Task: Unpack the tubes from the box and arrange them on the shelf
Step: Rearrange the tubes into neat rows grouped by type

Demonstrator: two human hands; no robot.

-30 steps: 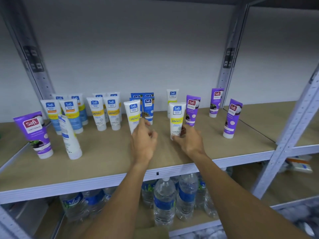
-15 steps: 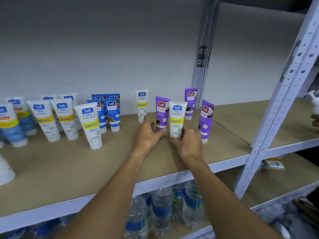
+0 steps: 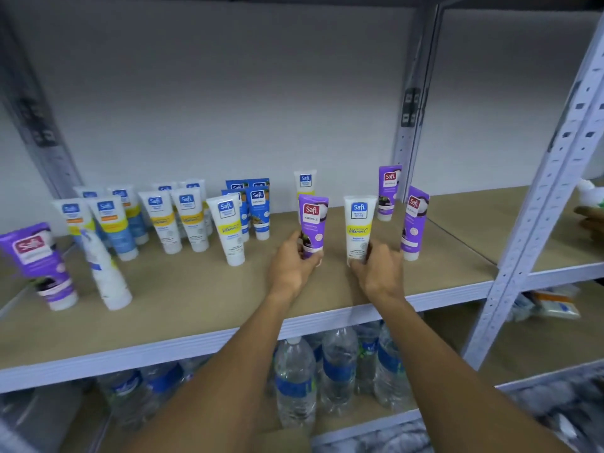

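Observation:
Many Safi tubes stand cap-down on the wooden shelf (image 3: 196, 299). My left hand (image 3: 292, 266) grips a purple tube (image 3: 312, 225) near its base, at the shelf's middle. My right hand (image 3: 379, 271) holds a white Vitamin C tube (image 3: 358, 225) by its lower end, just to the right. Two more purple tubes (image 3: 413, 220) (image 3: 388, 191) stand right of my right hand. Another white Vitamin C tube (image 3: 228, 227) stands left of my left hand. White, yellow and blue tubes (image 3: 163, 220) fill the left back, blue ones (image 3: 260, 207) the centre back. No box is in view.
A large purple tube (image 3: 39, 266) and a leaning white tube (image 3: 104, 273) stand at the near left. Water bottles (image 3: 327, 371) fill the lower shelf. A grey upright post (image 3: 536, 207) divides the shelving on the right. Another person's hand (image 3: 590, 219) shows at the right edge.
My left hand has taken hold of the purple tube and drawn it forward and left, apart from the white tube in my right hand. The view has swung back leftward.

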